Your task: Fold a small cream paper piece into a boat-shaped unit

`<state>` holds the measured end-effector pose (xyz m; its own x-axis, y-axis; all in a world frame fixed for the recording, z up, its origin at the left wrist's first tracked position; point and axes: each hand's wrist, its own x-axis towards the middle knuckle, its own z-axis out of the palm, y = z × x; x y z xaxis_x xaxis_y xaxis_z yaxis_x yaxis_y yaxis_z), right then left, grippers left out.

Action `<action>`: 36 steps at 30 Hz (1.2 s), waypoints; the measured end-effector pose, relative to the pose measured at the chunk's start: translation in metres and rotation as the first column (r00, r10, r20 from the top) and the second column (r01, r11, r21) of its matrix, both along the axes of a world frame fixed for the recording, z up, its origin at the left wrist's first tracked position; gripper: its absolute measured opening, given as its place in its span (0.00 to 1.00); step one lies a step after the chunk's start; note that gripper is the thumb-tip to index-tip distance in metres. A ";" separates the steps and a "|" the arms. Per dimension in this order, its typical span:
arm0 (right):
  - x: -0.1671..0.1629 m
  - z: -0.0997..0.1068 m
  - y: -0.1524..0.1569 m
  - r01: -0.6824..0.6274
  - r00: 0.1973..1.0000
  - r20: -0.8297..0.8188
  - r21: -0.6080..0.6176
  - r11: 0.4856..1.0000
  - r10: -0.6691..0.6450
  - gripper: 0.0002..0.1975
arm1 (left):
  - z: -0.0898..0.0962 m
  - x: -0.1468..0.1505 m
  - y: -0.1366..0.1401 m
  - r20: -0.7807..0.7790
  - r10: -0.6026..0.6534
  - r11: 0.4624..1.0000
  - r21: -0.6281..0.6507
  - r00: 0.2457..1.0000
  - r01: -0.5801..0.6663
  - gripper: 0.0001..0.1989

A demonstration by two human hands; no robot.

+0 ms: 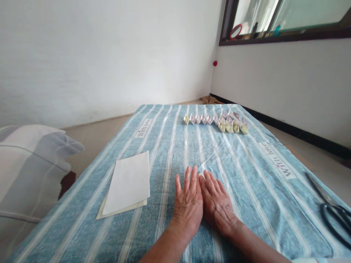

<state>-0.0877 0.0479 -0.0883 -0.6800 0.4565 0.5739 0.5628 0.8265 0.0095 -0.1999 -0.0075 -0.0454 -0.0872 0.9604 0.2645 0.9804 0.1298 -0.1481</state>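
Note:
My left hand [188,197] lies flat, palm down, with its fingers stretched out. Beside it my right hand [218,201] also rests palm down, fingers extended, and the two touch along their inner edges. A small bit of pale paper [201,175] peeks out between the fingertips; most of it is hidden under the hands. To the left lies a stack of paper sheets [128,184], white on top with a pale yellow edge below. Farther back, several folded paper pieces [210,119] in pale purple and yellow stand in rows.
A blue striped cloth [153,157] covers the table. Black-handled scissors [330,208] lie at the right edge. Whitish fabric [30,175] is bunched at the left, beyond the table. Walls stand behind and to the right, with a dark-framed window [285,33].

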 end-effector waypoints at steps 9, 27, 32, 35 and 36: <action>0.000 -0.002 -0.003 0.015 0.999 -0.028 -0.043 0.999 -0.016 0.34 | 0.002 0.004 0.001 0.021 0.001 1.000 -0.020 1.000 0.000 0.29; 0.001 -0.004 -0.001 -0.012 1.000 -0.010 -0.047 0.999 0.011 0.31 | 0.004 0.005 0.000 0.023 0.011 0.999 -0.046 1.000 -0.010 0.30; 0.001 -0.004 0.000 -0.019 1.000 -0.020 -0.042 0.999 0.018 0.31 | 0.004 0.004 0.000 0.021 0.007 0.999 -0.046 1.000 -0.006 0.30; 0.000 -0.004 -0.001 -0.013 1.000 -0.028 -0.052 0.999 0.012 0.32 | 0.003 0.004 0.000 0.021 0.003 0.999 -0.041 1.000 -0.002 0.30; 0.000 -0.004 -0.001 -0.010 1.000 -0.030 -0.050 0.999 0.008 0.32 | 0.003 0.004 0.000 0.021 0.002 0.999 -0.039 1.000 -0.001 0.30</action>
<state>-0.0878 0.0465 -0.0920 -0.6670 0.4789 0.5708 0.5548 0.8305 -0.0485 -0.1961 -0.0077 -0.0429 -0.0943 0.9699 0.2245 0.9832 0.1261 -0.1321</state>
